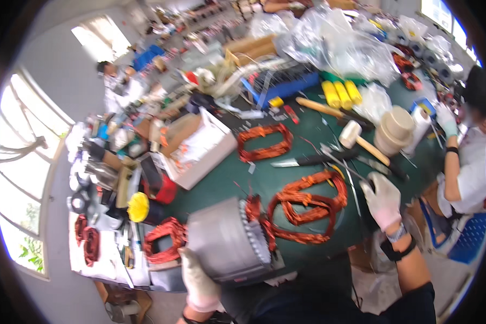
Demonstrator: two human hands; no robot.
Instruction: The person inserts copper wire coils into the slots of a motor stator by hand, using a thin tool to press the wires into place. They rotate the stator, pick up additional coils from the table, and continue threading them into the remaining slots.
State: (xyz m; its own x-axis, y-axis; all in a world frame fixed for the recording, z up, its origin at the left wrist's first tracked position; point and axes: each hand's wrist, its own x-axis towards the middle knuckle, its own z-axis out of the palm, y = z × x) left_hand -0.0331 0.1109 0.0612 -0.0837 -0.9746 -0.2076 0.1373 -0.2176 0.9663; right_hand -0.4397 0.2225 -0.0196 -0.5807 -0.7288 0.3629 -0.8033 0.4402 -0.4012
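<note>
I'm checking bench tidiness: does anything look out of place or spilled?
Loose scraps litter the green tabletop, and a bare-bladed knife lies between copper coils, which looks untidy and could nick them. No liquid spill is apparent.

Smooth, matt mtl cyl (216, 240)

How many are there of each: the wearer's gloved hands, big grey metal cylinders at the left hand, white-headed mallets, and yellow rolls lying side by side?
Wearer's gloved hands, left and right: 2
Big grey metal cylinder: 1
White-headed mallet: 1
Yellow rolls, side by side: 3
Total: 7
</note>
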